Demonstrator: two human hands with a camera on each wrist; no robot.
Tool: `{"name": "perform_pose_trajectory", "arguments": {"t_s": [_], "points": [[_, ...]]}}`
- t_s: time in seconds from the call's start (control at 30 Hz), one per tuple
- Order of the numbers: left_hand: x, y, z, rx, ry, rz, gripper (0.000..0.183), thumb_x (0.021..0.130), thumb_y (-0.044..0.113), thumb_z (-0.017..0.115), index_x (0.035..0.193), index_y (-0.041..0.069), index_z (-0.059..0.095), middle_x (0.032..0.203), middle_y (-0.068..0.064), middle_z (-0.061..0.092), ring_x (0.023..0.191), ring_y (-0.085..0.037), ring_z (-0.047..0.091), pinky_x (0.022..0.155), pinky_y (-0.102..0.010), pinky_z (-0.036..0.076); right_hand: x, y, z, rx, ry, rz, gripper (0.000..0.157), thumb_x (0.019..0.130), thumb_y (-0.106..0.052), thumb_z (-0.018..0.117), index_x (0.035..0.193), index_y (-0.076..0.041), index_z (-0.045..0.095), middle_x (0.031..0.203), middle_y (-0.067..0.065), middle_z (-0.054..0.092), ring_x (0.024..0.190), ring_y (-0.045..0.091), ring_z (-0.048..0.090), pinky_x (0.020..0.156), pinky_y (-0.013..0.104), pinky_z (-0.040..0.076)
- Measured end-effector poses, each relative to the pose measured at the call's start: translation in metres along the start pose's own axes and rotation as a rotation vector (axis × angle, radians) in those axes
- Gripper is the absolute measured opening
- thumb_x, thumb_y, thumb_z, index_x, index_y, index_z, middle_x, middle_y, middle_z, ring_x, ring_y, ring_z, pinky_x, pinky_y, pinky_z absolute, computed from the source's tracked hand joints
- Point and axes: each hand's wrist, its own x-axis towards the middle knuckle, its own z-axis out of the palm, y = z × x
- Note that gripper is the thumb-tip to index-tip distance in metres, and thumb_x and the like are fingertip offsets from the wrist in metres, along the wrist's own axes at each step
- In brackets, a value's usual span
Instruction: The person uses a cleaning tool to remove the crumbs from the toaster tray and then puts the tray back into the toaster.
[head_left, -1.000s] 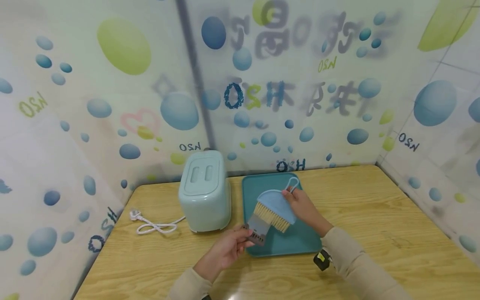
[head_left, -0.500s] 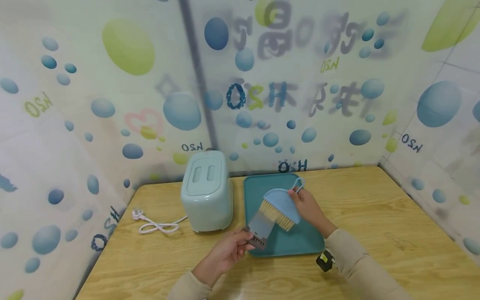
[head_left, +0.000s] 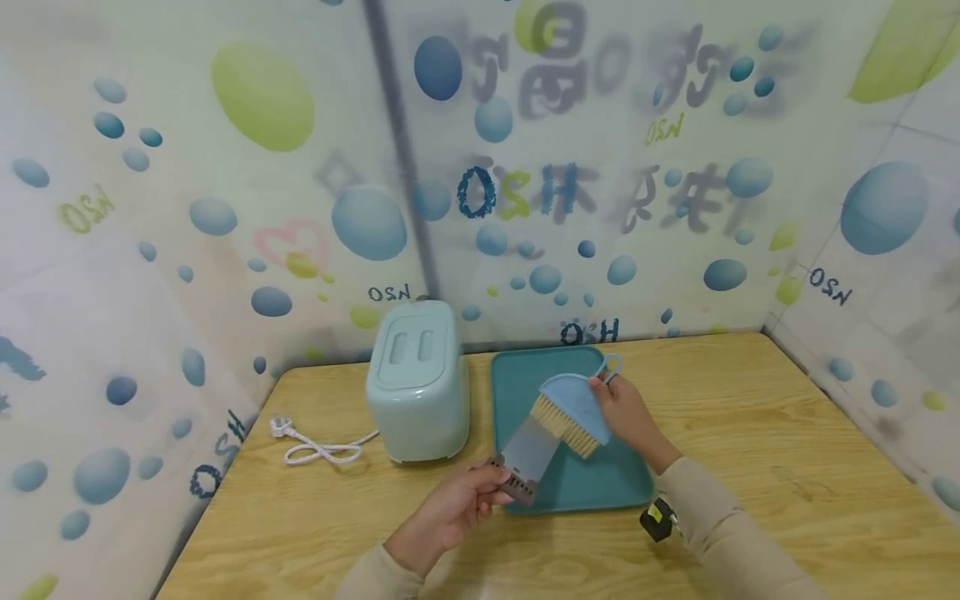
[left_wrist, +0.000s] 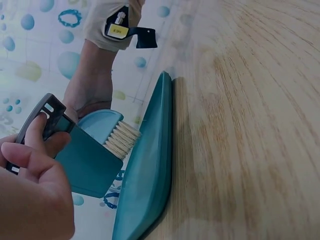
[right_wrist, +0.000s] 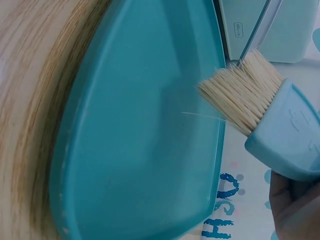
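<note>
In the head view, my left hand (head_left: 453, 510) pinches the slotted dark grey end of a flat metal crumb tray (head_left: 531, 450), fingers curled under and thumb on top. The metal plate slants above the teal tray (head_left: 617, 485). My right hand (head_left: 632, 419) grips a light blue hand brush (head_left: 577, 398) near its looped handle. Pale bristles touch the far end of the metal plate. In the left wrist view the crumb tray (left_wrist: 90, 162) is tilted, with the brush bristles (left_wrist: 121, 140) at its end. The right wrist view shows the brush (right_wrist: 287, 131) above the teal tray.
A pale green toaster (head_left: 417, 408), its lid on, stands left of the teal tray. Its white cord (head_left: 322, 454), looped and ending in a plug (head_left: 281, 427), lies on the wooden table (head_left: 720, 392). A printed curtain (head_left: 525, 292) hangs behind.
My right hand has drawn the brush a little to the right, so more of the metal plate shows. My left hand keeps its grip on the crumb tray. The head view has shifted slightly.
</note>
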Motion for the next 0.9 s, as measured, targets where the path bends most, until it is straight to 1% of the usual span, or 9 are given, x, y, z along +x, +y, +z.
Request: {"name": "perform_pose_trajectory", "arguments": {"t_s": [0.27, 0.37, 0.5, 0.6, 0.77, 0.9], "points": [[0.0004, 0.0025, 0.0022, 0.001, -0.009, -0.009, 0.038, 0.092, 0.013, 0.057, 0.127, -0.002, 0.054, 0.077, 0.011, 0.072, 0.064, 0.008, 0.063, 0.049, -0.005, 0.037, 0.0014, 0.0015, -0.0029, -0.019, 0.027, -0.037, 0.031, 0.104, -0.022, 0.042, 0.087, 0.002, 0.05, 0.069, 0.003, 0.034, 0.062, 0.015, 0.035, 0.058, 0.026, 0.031], [-0.0003, 0.0034, 0.0031, 0.001, -0.017, -0.009, 0.039, 0.092, 0.014, 0.057, 0.128, -0.003, 0.054, 0.077, 0.011, 0.072, 0.064, 0.008, 0.063, 0.049, -0.005, 0.037, 0.0018, 0.0028, -0.004, -0.02, 0.034, -0.05, 0.031, 0.104, -0.022, 0.042, 0.085, 0.001, 0.05, 0.068, 0.003, 0.034, 0.061, 0.015, 0.034, 0.058, 0.025, 0.031], [-0.0025, 0.0049, 0.0043, 0.01, -0.022, -0.006, 0.044, 0.093, 0.014, 0.057, 0.132, -0.003, 0.051, 0.077, 0.011, 0.073, 0.066, 0.008, 0.064, 0.05, -0.005, 0.037, 0.0019, 0.0034, -0.0049, -0.019, 0.034, -0.064, 0.033, 0.104, -0.023, 0.041, 0.081, -0.001, 0.047, 0.065, 0.002, 0.032, 0.057, 0.013, 0.031, 0.055, 0.025, 0.03], [-0.0032, 0.0059, 0.0049, 0.025, -0.017, -0.001, 0.045, 0.092, 0.014, 0.057, 0.133, -0.004, 0.051, 0.076, 0.011, 0.073, 0.066, 0.007, 0.064, 0.05, -0.006, 0.038, 0.0027, 0.0022, -0.0045, -0.03, 0.043, -0.079, 0.033, 0.104, -0.024, 0.041, 0.081, -0.001, 0.046, 0.065, 0.002, 0.032, 0.056, 0.013, 0.031, 0.055, 0.025, 0.03], [-0.0023, 0.0072, 0.0048, 0.048, 0.005, 0.008, 0.036, 0.092, 0.013, 0.058, 0.124, -0.004, 0.057, 0.073, 0.011, 0.071, 0.064, 0.005, 0.064, 0.051, -0.008, 0.039, 0.0027, -0.002, -0.0046, -0.046, 0.06, -0.089, 0.032, 0.104, -0.023, 0.042, 0.084, 0.001, 0.048, 0.066, 0.003, 0.034, 0.059, 0.015, 0.034, 0.057, 0.026, 0.031], [-0.0028, 0.0071, 0.0042, 0.077, 0.02, 0.011, 0.033, 0.092, 0.013, 0.059, 0.12, -0.004, 0.059, 0.073, 0.01, 0.07, 0.063, 0.005, 0.063, 0.052, -0.009, 0.04, 0.0, -0.0038, -0.0054, -0.059, 0.054, -0.081, 0.031, 0.104, -0.021, 0.042, 0.082, 0.001, 0.048, 0.065, 0.003, 0.034, 0.058, 0.014, 0.033, 0.056, 0.026, 0.031]]}}
